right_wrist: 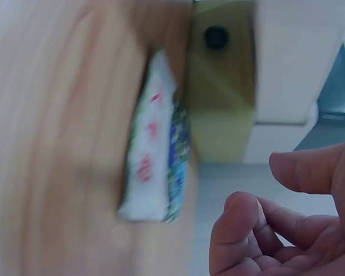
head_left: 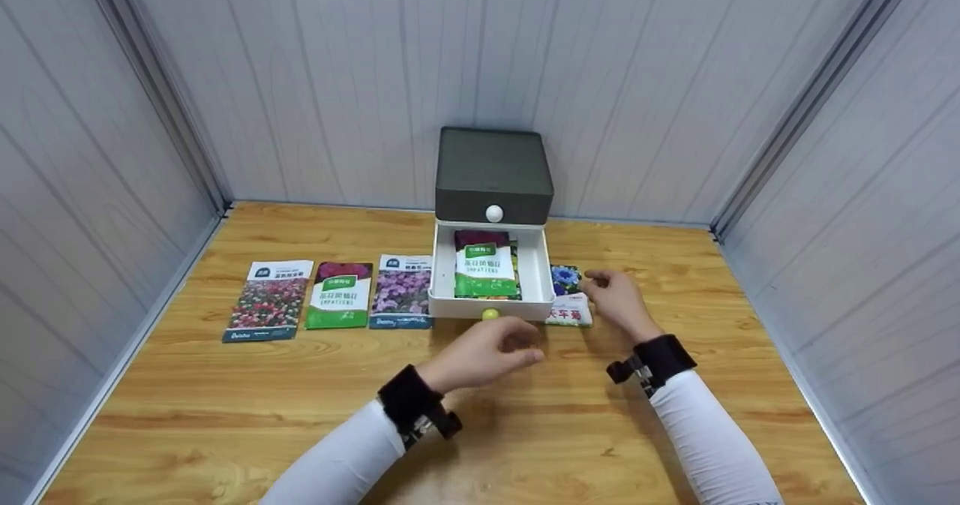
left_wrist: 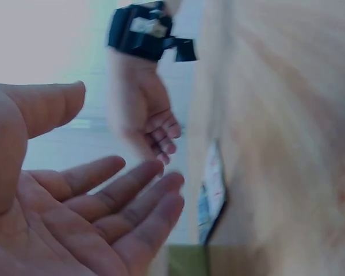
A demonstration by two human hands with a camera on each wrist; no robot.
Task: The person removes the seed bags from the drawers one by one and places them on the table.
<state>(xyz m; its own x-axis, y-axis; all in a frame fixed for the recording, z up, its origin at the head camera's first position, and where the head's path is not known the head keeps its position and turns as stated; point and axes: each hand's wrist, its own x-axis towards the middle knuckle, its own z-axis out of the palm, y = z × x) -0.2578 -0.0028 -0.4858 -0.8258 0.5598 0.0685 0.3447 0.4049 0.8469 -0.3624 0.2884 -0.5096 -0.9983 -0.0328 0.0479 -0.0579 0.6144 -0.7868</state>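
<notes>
In the head view my left hand [head_left: 484,351] hovers before the small drawer unit [head_left: 495,163], palm inward, fingers loosely bent around nothing. Its pulled-out white drawer [head_left: 442,306] has a yellow-green knob [head_left: 490,314]. Inside lies an impatiens seed packet [head_left: 486,266] on top of other packets. Right of the drawer, my right hand [head_left: 619,302] is close by a seed packet with blue flowers [head_left: 568,314]. The right wrist view shows a gap between that hand's thumb [right_wrist: 305,169] and bent fingers, holding nothing; the same packet [right_wrist: 149,149] lies apart from them.
Left of the drawer three seed packets lie in a row: one with red and pink flowers [head_left: 268,300], a green and white one [head_left: 339,295] and a purple-flowered one [head_left: 401,292]. The drawer unit's dark upper part has a white knob [head_left: 494,213]. Panel walls [head_left: 337,77] enclose the wooden table [head_left: 315,407].
</notes>
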